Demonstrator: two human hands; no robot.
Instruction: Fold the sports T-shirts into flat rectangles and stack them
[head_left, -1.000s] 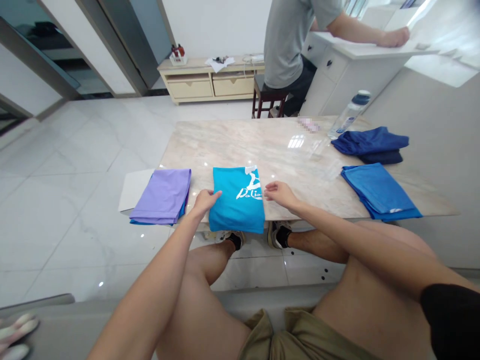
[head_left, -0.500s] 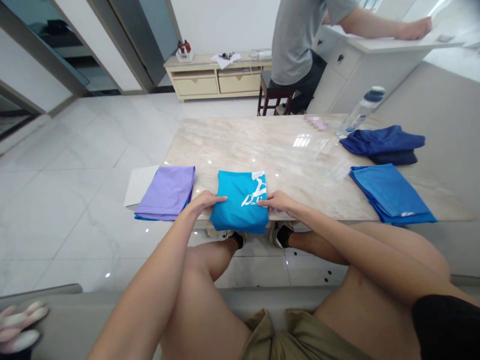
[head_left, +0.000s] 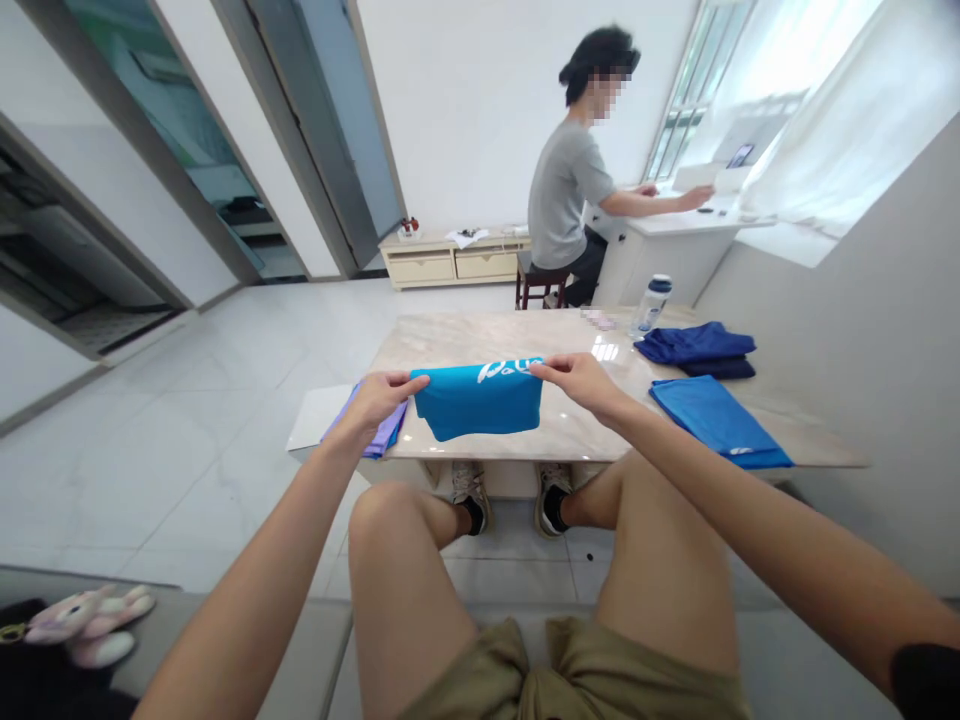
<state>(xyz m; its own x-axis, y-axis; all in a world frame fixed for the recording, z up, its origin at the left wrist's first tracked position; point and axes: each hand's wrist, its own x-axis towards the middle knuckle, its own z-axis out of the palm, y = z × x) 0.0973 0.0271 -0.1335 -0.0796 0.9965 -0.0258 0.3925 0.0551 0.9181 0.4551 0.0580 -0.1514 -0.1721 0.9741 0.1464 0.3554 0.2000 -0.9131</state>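
Observation:
A folded turquoise cloth (head_left: pixel 476 405) with white lettering along its top hangs between my two hands, above the near side of the table. My left hand (head_left: pixel 384 393) pinches its upper left corner with thumb and fingers. At the upper right corner, beside the lettering, my right hand (head_left: pixel 576 378) has the same kind of pinch. Under my left wrist lies a folded purple cloth (head_left: pixel 388 428) with a blue layer beneath, partly hidden by that hand. To the right of my right forearm rests a folded blue cloth (head_left: pixel 716 415).
The marble-topped table (head_left: pixel 450 340) stands before my knees. A dark blue cloth pile (head_left: pixel 697 348) and a clear water bottle (head_left: pixel 649 308) are at its right. Beyond it, a person (head_left: pixel 570 190) sits on a stool at a white desk. Plush toys (head_left: pixel 94 620) lie at lower left.
Both hands have raised the turquoise cloth by its upper corners, and its front now hangs down with the lettering at the top edge. The camera has tilted up, showing more of the room.

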